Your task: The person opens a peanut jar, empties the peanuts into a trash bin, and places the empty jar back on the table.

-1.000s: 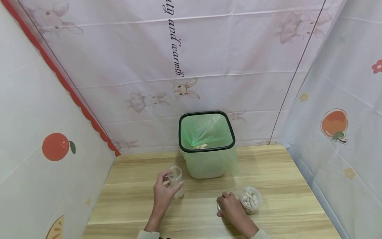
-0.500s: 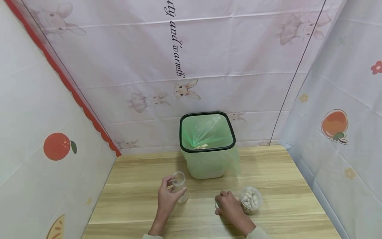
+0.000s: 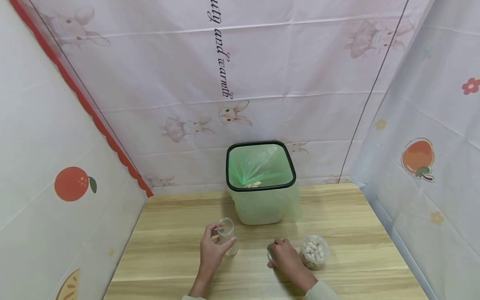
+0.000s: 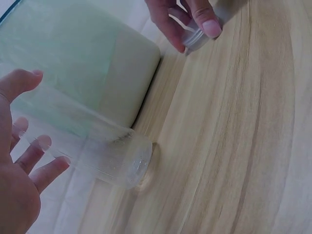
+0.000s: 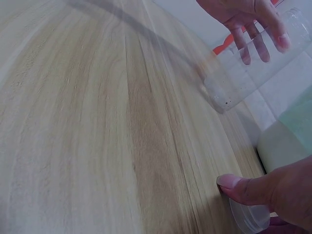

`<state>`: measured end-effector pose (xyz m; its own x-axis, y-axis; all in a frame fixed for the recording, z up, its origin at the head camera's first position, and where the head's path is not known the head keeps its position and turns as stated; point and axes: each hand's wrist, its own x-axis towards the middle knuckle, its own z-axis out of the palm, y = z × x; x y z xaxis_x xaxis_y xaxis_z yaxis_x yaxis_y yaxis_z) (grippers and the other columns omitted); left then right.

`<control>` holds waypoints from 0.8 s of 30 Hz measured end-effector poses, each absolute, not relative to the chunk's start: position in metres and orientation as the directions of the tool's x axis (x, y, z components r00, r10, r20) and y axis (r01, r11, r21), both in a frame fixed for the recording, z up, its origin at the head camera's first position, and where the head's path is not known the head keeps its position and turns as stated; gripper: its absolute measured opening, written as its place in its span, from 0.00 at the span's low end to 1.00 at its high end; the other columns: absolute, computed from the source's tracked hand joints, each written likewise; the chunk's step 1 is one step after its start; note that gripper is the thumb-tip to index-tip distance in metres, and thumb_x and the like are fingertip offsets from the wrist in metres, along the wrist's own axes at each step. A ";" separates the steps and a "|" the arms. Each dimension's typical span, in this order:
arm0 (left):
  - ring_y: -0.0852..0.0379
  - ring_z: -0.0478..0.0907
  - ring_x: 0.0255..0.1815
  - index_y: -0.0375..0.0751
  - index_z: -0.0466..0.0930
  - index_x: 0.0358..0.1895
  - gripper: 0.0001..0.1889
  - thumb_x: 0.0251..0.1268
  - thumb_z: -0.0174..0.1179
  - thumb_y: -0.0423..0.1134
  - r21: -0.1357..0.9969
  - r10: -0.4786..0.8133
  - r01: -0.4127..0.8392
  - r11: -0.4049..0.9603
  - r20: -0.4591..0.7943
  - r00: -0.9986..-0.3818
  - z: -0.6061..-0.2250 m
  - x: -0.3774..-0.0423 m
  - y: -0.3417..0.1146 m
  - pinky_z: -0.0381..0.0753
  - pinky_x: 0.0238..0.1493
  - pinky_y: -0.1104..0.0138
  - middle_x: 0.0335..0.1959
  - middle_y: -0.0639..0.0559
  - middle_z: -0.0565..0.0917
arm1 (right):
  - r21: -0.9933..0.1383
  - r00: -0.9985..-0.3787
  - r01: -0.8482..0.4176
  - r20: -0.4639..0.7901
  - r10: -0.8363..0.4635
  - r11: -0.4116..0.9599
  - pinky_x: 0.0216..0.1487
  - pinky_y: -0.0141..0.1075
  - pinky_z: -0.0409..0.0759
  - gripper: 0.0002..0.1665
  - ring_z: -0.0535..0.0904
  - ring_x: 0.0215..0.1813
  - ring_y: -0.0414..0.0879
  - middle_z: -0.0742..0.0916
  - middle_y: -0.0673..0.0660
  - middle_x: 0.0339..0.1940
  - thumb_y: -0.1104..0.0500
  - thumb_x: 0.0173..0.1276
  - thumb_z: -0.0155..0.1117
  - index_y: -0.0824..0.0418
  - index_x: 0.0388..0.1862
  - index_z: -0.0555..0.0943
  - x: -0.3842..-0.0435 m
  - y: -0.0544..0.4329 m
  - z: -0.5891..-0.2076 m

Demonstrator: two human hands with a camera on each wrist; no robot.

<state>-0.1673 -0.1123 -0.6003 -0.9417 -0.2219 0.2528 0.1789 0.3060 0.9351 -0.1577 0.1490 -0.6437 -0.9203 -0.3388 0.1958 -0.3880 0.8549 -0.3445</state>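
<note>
My left hand (image 3: 211, 253), thumb and fingers round the clear jar (image 3: 226, 232), has drawn it slightly closer, in front of the bin (image 3: 260, 207). My right hand (image 3: 286, 257), pinching a lid (image 5: 249, 214), edged left — jar-lid gap judged narrower.

Wears plain, pale cream sleeves, ending above the wrists; shows more of the right sleeve (image 3: 320, 291) than the left sleeve (image 3: 193, 297). Has a bare left hand (image 3: 211, 252) and right hand (image 3: 286, 257), with a smooth, rounded right thumbnail (image 5: 228, 181).
</note>
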 end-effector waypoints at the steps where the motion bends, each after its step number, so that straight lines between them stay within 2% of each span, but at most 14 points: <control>1: 0.46 0.83 0.51 0.39 0.78 0.56 0.35 0.40 0.84 0.32 0.937 -0.222 0.177 0.301 0.249 -0.943 -0.601 -0.167 -0.112 0.89 0.53 0.55 0.55 0.43 0.84 | -0.344 -0.921 -0.386 0.193 -0.338 0.856 0.33 0.35 0.79 0.27 0.75 0.36 0.45 0.83 0.50 0.34 0.51 0.42 0.88 0.56 0.42 0.89 -0.158 0.148 -0.644; 11: 0.43 0.83 0.52 0.41 0.78 0.56 0.35 0.41 0.84 0.32 0.939 -0.228 0.174 0.298 0.247 -0.942 -0.604 -0.168 -0.112 0.88 0.55 0.48 0.56 0.42 0.83 | -0.333 -0.914 -0.404 0.192 -0.358 0.852 0.34 0.36 0.80 0.27 0.74 0.36 0.46 0.83 0.51 0.34 0.50 0.43 0.88 0.57 0.42 0.89 -0.161 0.147 -0.646; 24: 0.43 0.83 0.52 0.39 0.77 0.57 0.35 0.41 0.84 0.33 0.937 -0.234 0.158 0.311 0.237 -0.943 -0.606 -0.168 -0.111 0.88 0.55 0.50 0.56 0.41 0.83 | -0.309 -0.909 -0.414 0.196 -0.368 0.856 0.35 0.37 0.81 0.28 0.76 0.36 0.46 0.83 0.52 0.35 0.49 0.43 0.88 0.57 0.43 0.89 -0.163 0.146 -0.643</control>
